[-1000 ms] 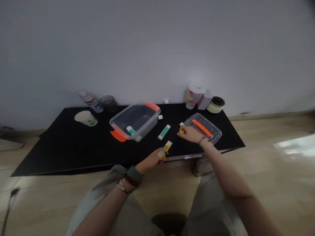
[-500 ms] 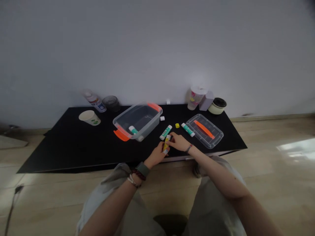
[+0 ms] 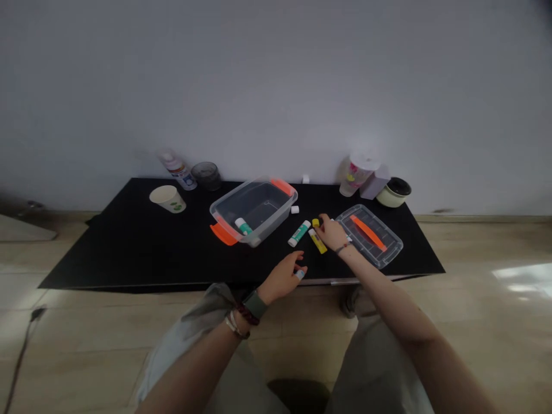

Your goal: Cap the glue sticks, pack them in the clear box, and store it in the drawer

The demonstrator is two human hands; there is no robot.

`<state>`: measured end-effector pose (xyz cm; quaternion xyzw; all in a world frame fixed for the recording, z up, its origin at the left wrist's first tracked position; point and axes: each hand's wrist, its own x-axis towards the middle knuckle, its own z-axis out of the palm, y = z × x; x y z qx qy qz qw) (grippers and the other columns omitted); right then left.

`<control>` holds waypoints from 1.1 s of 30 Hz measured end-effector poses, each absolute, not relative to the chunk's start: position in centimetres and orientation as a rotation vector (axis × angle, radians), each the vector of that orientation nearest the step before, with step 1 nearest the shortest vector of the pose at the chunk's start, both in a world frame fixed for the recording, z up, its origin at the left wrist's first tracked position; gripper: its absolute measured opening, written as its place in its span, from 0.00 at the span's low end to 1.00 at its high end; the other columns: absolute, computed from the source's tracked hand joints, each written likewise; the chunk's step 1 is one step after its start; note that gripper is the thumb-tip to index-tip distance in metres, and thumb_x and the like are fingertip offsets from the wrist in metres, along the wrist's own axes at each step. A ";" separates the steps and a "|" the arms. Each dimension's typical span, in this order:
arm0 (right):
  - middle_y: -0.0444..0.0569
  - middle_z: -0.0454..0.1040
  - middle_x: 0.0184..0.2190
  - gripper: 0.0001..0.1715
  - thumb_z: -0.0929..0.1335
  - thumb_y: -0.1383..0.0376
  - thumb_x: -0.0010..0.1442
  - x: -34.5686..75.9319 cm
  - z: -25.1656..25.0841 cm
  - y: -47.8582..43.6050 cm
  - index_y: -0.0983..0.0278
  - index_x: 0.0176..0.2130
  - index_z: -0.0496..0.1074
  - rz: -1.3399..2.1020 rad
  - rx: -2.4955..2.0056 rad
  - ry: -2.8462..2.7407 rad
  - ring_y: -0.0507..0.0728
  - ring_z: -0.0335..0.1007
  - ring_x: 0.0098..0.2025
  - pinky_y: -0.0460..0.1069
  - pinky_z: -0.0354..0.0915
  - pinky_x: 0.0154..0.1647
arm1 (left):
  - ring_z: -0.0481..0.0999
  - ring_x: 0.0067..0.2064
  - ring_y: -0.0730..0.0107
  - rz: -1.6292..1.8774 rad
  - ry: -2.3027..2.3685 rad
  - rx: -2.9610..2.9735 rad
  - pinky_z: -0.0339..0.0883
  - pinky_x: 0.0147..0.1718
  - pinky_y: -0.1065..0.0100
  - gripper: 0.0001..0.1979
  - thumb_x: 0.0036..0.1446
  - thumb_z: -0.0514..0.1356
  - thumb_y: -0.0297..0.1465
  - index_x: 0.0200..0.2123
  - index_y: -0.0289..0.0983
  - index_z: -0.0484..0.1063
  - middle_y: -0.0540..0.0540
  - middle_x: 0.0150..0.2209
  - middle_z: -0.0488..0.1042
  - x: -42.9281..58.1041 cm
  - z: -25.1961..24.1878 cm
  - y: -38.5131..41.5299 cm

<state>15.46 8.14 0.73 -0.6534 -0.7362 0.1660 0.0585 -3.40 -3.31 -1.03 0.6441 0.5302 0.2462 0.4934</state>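
Note:
My right hand [image 3: 333, 233] is at the small yellow cap [image 3: 315, 222], thumb and forefinger closed about its near side. Just below those fingers a yellow glue stick [image 3: 318, 241] lies on the black table. A green-and-white glue stick [image 3: 299, 233] rests to its left. Another green glue stick is mostly hidden behind my right hand, with a white end [image 3: 349, 238] showing. My left hand [image 3: 284, 277] hovers at the table's front edge, fingers apart, holding nothing.
A clear box [image 3: 271, 221] with orange latches holds a green glue stick [image 3: 243, 226]. Its lid [image 3: 379, 256] lies at right. White caps [image 3: 295, 210] [image 3: 306, 179], a paper cup [image 3: 168, 198], spray can [image 3: 183, 174], dark glass [image 3: 207, 175], floral cup [image 3: 356, 175] and pot [image 3: 392, 196] stand around.
The yellow glue stick has left my hands and lies on the table. My right hand has moved forward and right to the yellow cap. My left hand has opened. The view has shifted slightly.

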 end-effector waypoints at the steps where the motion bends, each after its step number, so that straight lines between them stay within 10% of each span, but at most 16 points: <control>1: 0.56 0.79 0.42 0.23 0.63 0.63 0.66 15.6 1.3 9.1 0.66 0.59 0.62 0.444 -1.958 -2.204 0.62 0.75 0.46 0.51 0.65 0.44 | 0.77 0.46 0.59 0.589 1.284 1.590 0.71 0.46 0.57 0.25 0.60 0.56 0.34 0.60 0.33 0.64 0.33 0.55 0.71 -3.6 -0.7 -3.6; 17: 0.65 0.65 0.58 0.35 0.62 0.72 0.62 10.1 -1.7 28.9 0.60 0.67 0.59 0.349 -2.062 -2.469 0.68 0.63 0.59 0.56 0.62 0.53 | 0.75 0.51 0.56 0.381 1.460 1.754 0.69 0.49 0.58 0.21 0.63 0.52 0.32 0.59 0.38 0.65 0.39 0.56 0.72 -5.7 0.9 -4.5; 33: 0.54 0.71 0.55 0.27 0.61 0.70 0.64 17.3 2.8 17.4 0.55 0.60 0.70 0.414 -1.874 -2.838 0.62 0.70 0.53 0.54 0.64 0.52 | 0.75 0.52 0.55 0.307 1.465 1.886 0.67 0.49 0.59 0.20 0.65 0.51 0.32 0.59 0.36 0.66 0.37 0.55 0.73 -5.5 1.2 -4.6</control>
